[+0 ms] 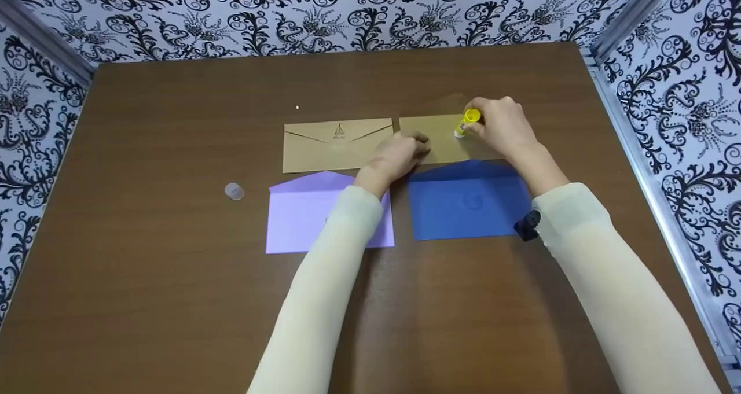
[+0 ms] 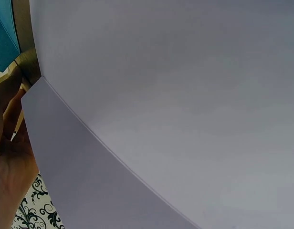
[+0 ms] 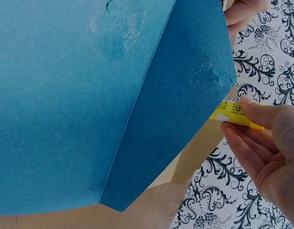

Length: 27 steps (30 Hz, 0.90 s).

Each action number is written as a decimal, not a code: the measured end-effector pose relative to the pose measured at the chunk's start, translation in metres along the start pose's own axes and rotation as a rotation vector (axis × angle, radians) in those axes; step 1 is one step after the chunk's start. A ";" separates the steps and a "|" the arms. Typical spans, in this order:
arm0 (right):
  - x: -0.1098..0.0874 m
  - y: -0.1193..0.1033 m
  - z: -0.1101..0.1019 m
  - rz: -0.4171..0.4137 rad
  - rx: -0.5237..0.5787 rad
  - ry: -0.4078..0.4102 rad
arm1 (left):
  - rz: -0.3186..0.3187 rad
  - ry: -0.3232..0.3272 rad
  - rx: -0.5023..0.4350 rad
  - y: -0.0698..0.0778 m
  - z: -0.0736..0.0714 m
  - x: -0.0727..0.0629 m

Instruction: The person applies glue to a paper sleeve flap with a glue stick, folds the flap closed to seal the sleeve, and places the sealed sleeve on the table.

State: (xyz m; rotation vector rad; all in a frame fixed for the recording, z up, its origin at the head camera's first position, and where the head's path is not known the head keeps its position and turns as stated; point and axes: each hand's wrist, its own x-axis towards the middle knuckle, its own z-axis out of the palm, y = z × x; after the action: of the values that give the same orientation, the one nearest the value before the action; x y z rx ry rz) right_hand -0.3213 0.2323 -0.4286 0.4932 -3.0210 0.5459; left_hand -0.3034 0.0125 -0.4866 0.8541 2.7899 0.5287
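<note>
While the right hand [image 1: 505, 129] pinches a glue stick [image 1: 470, 118] over the plain tan envelope [image 1: 443, 135], just beyond the blue envelope [image 1: 469, 209], the left hand [image 1: 398, 153], grip indeterminable, lies beyond the latter's left corner: gluing apparently underway, next calling for steadied paper.

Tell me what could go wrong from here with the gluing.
Glue could stray: the blue envelope's flap reaches the near edge of the brown envelope being glued, so a slip of the right hand with the glue stick might smear it.

The brown envelope might skid, since the left hand is only at its left end.

The loose cap, far left, might get knocked away, leaving the glue to dry.
</note>
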 end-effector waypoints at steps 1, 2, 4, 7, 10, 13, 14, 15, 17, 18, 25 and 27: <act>0.000 0.000 0.000 -0.003 -0.001 -0.002 | -0.001 0.001 0.001 0.000 0.000 0.000; 0.000 -0.001 0.000 -0.005 -0.002 -0.006 | -0.001 0.002 0.001 0.000 0.000 0.000; 0.000 -0.001 0.001 -0.004 -0.001 -0.015 | -0.003 0.005 -0.004 0.000 0.000 0.000; 0.000 -0.002 0.001 -0.003 0.001 -0.027 | -0.004 0.011 -0.010 0.000 0.000 0.000; 0.000 -0.003 0.001 -0.005 0.014 -0.032 | -0.003 0.013 -0.009 0.000 0.000 0.000; 0.000 -0.006 0.001 -0.005 0.025 -0.039 | 0.001 0.016 -0.007 0.000 0.001 0.000; 0.000 -0.006 0.001 -0.004 0.030 -0.044 | 0.002 0.017 -0.005 0.000 0.001 0.000; 0.000 -0.007 0.001 -0.003 0.033 -0.050 | 0.003 0.017 -0.005 0.000 0.001 0.000; 0.000 -0.009 0.001 0.001 0.034 -0.060 | 0.003 0.019 -0.005 0.000 0.001 0.000; 0.000 -0.010 0.002 0.001 0.034 -0.064 | 0.004 0.021 -0.006 0.000 0.001 0.000; 0.001 -0.012 0.003 -0.015 0.028 -0.063 | 0.006 0.028 -0.013 0.000 0.001 0.001; 0.002 -0.012 0.003 -0.012 0.025 -0.066 | 0.009 0.026 -0.008 0.001 0.001 0.001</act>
State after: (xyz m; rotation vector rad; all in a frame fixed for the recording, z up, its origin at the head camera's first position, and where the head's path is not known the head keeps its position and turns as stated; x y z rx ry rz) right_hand -0.3191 0.2199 -0.4267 0.5404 -3.0747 0.5785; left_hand -0.3039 0.0141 -0.4871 0.8646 2.8068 0.5565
